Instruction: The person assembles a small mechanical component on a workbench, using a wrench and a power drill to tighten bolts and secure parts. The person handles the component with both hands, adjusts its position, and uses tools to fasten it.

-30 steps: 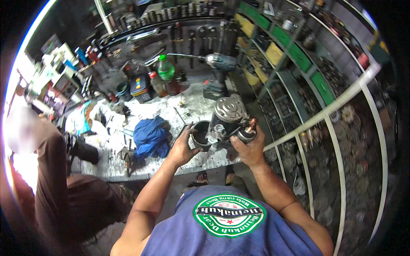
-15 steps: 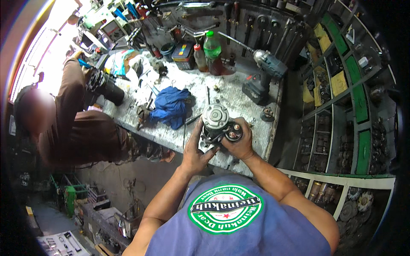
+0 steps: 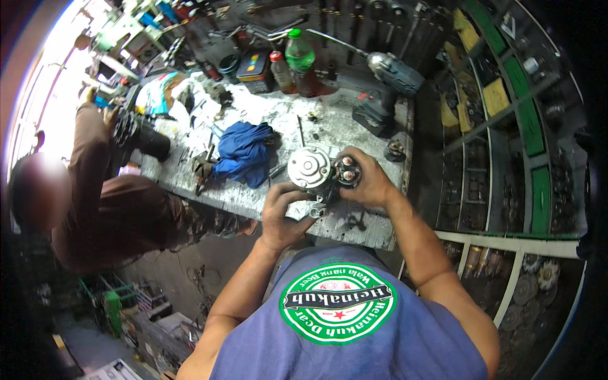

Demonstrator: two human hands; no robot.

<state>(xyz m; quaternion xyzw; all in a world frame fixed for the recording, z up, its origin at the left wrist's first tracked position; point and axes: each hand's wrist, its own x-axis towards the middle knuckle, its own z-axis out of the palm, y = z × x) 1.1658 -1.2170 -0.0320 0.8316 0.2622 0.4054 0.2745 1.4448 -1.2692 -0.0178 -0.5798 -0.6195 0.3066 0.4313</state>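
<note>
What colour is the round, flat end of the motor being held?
The round end is silvery; the head view shows it best.

Strong daylight from the left; opening (image 3: 63, 47) blown out, bench (image 3: 259, 109) glaring where it hits. Shelves (image 3: 465, 183) on right dim, floor (image 3: 221, 261) murky. Fisheye bends edges, corners black. Co-worker's head (image 3: 44, 190) blurred.

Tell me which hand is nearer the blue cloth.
Left. The left hand is below and right of the blue cloth, by the motor; the right hand is farther right, on the motor's right side.
</note>
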